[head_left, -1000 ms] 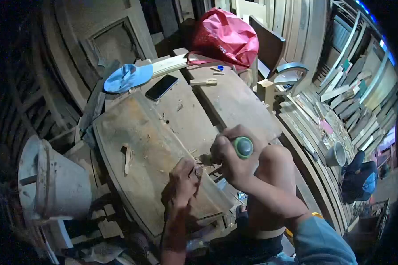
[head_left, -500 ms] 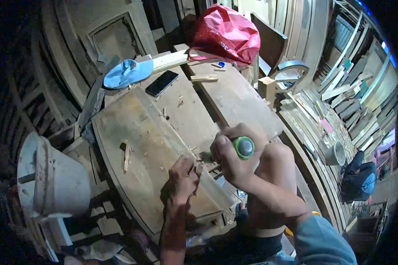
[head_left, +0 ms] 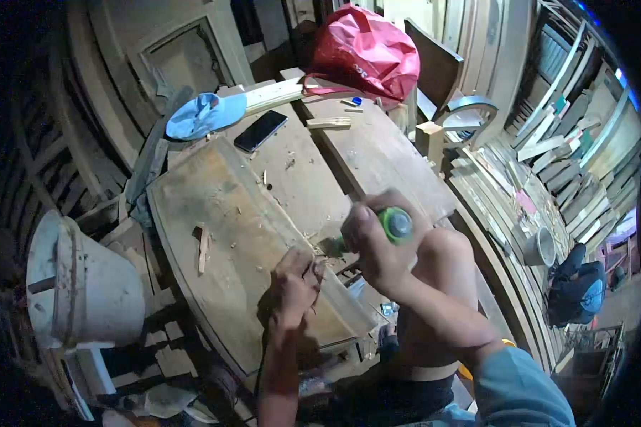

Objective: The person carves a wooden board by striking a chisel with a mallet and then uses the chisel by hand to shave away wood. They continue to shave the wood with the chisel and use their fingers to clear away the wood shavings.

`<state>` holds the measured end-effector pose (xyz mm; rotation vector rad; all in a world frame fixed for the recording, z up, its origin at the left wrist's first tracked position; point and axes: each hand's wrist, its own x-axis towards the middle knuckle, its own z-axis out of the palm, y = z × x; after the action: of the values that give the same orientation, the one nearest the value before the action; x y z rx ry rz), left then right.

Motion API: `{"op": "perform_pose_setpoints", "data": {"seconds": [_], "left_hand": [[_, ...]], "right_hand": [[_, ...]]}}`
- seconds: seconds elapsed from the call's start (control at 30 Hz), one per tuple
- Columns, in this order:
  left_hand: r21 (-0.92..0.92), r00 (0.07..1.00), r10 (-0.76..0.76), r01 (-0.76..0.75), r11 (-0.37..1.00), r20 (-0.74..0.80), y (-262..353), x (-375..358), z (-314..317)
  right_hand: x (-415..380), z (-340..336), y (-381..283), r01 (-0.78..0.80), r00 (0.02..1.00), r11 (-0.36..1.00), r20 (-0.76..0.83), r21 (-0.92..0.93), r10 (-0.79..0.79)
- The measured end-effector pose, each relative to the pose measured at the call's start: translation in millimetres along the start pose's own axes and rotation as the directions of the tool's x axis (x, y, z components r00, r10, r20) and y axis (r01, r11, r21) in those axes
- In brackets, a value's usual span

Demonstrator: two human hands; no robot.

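Observation:
My right hand (head_left: pixel 381 249) is wrapped round a green handle with a grey end cap (head_left: pixel 397 223); whatever tool it belongs to points away and down, its far end hard to make out. To its left, my left hand (head_left: pixel 295 285) is closed at the right edge of a wooden panel (head_left: pixel 228 206), pinching something small and dark that I cannot make out. Wood shavings lie near the fingers. On the panel rests a thin wood sliver (head_left: pixel 204 249).
Beyond the panel lie a black phone (head_left: pixel 261 131), a blue cap (head_left: pixel 205 117), a wood offcut (head_left: pixel 329 123) and a red bag (head_left: pixel 367 53). A white bucket (head_left: pixel 100 285) stands at the left. Stacked boards (head_left: pixel 498 228) run along the right.
My right hand has shifted slightly and the handle is tilted a little more to the side, showing more green. My left hand has moved only slightly.

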<state>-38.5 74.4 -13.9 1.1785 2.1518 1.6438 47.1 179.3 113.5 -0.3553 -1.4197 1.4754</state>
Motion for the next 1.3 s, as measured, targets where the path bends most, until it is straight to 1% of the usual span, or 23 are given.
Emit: {"op": "perform_pose_setpoints", "data": {"seconds": [0.03, 0.1, 0.13, 0.2, 0.27, 0.33, 0.4, 0.5, 0.57, 0.6, 0.63, 0.7, 0.73, 0.77, 0.83, 0.9, 0.97, 1.0, 1.03, 1.13, 1.17, 1.23, 1.3], "left_hand": [[-0.039, 0.997, -0.071, 0.073, 0.997, 0.036, -0.7, 1.6, 4.1], [0.038, 0.999, -0.047, 0.046, 0.998, 0.021, 18.3, 6.8, -0.9], [0.08, 1.0, 0.026, -0.025, 0.996, -0.005, 11.6, 6.4, -0.5], [0.155, 0.998, 0.07, -0.07, 0.985, 0.01, 12.1, 7.0, -4.5], [0.137, 0.995, 0.1, -0.098, 0.986, -0.009, 12.0, 7.1, -2.8], [0.062, 0.982, 0.179, -0.176, 0.982, -0.055, 13.7, 8.9, -0.8], [0.059, 0.988, 0.148, -0.146, 0.988, -0.034, 11.1, 7.8, -1.8], [0.051, 0.99, 0.142, -0.141, 0.989, -0.018, 7.0, 7.2, -1.0], [0.221, 0.985, 0.171, -0.171, 0.96, 0.02, 8.7, 6.3, -3.2], [0.087, 0.991, 0.132, -0.132, 0.987, 0.003, 2.4, 5.7, -0.2], [0.087, 0.992, 0.124, -0.125, 0.988, 0.012, 2.2, 2.4, -1.2], [0.197, 0.982, 0.188, -0.18, 0.964, -0.024, 9.2, 5.3, -4.0], [-0.05, 0.996, -0.09, 0.09, 0.995, -0.006, 1.2, -1.0, 2.7], [-0.046, 0.997, -0.082, 0.082, 0.996, -0.006, 2.8, 3.4, 0.7], [0.158, 0.986, 0.162, -0.164, 0.974, 0.026, 9.0, 6.0, -5.0], [0.14, 0.994, 0.113, -0.112, 0.984, 0.001, 33.4, 5.2, -10.8], [0.039, 0.992, -0.09, 0.087, 0.995, 0.087, 32.3, 4.0, -12.1], [0.143, 0.951, 0.308, -0.31, 0.94, 0.035, 32.3, 9.3, -12.3], [0.147, 0.951, 0.307, -0.309, 0.94, 0.034, 34.2, 10.9, -13.9], [0.166, 0.996, 0.014, -0.029, 0.986, 0.09, 52.0, 6.0, -18.2], [0.164, 0.996, 0.021, -0.036, 0.986, 0.091, 48.7, 6.1, -17.5], [0.07, 0.955, -0.23, 0.221, 0.973, 0.185, 36.5, 4.0, -16.9], [0.075, 0.982, -0.127, 0.117, 0.99, 0.143, 34.8, 7.9, -16.8]], "right_hand": [[-0.1, -3.5, 0.1, 0.007, 1.0, 1.0, -0.009, -0.008, -0.007], [0.7, -4.2, -2.1, -0.105, 0.994, 0.993, 0.0, -0.058, 0.105], [-1.5, -2.3, -6.8, -0.007, 0.999, 1.0, 0.051, -0.01, 0.007], [-1.7, -2.8, 4.4, -0.021, 0.999, 1.0, 0.04, -0.018, 0.021], [3.2, -3.3, -1.3, -0.075, 0.997, 0.997, -0.026, -0.032, 0.074], [-0.5, -4.1, -5.2, -0.018, 1.0, 0.999, -0.012, -0.045, 0.018], [-3.7, 0.8, -7.1, 0.074, 0.997, 0.992, 0.024, -0.105, -0.071], [0.5, -1.3, -3.0, -0.016, 1.0, 0.997, -0.008, -0.082, 0.015], [0.0, -2.9, -7.3, -0.056, 0.998, 0.998, 0.004, 0.02, 0.056], [-0.4, -2.8, -7.1, -0.016, 1.0, 0.998, 0.002, -0.056, 0.016], [-1.2, -3.1, -8.5, 0.022, 1.0, 0.991, 0.0, -0.135, -0.022], [1.4, -1.0, -17.9, 0.004, 0.999, 0.995, -0.033, -0.097, -0.008], [0.0, -2.1, -18.9, 0.047, 0.999, 0.997, 0.011, -0.059, -0.047], [-1.7, -2.3, -18.4, 0.087, 0.995, 0.996, 0.054, -0.017, -0.086], [-5.2, 2.1, -16.5, 0.115, 0.992, 0.993, 0.043, 0.021, -0.116], [-0.8, 4.1, -24.3, 0.078, 0.996, 0.995, 0.054, -0.063, -0.074], [-1.2, 3.3, -30.1, 0.052, 0.997, 0.995, 0.064, -0.089, -0.046], [-1.7, 3.7, -29.2, 0.145, 0.987, 0.988, 0.073, -0.058, -0.14], [-2.6, 4.0, -27.5, 0.23, 0.971, 0.973, 0.079, -0.027, -0.227], [-1.9, 3.6, -30.2, 0.222, 0.97, 0.974, 0.109, -0.049, -0.216], [-0.1, 3.7, -32.7, 0.255, 0.962, 0.961, 0.123, -0.105, -0.242], [0.5, 2.7, -30.9, 0.265, 0.961, 0.959, 0.112, -0.105, -0.253], [1.0, 4.4, -29.9, 0.268, 0.962, 0.958, 0.09, -0.105, -0.259]]}}
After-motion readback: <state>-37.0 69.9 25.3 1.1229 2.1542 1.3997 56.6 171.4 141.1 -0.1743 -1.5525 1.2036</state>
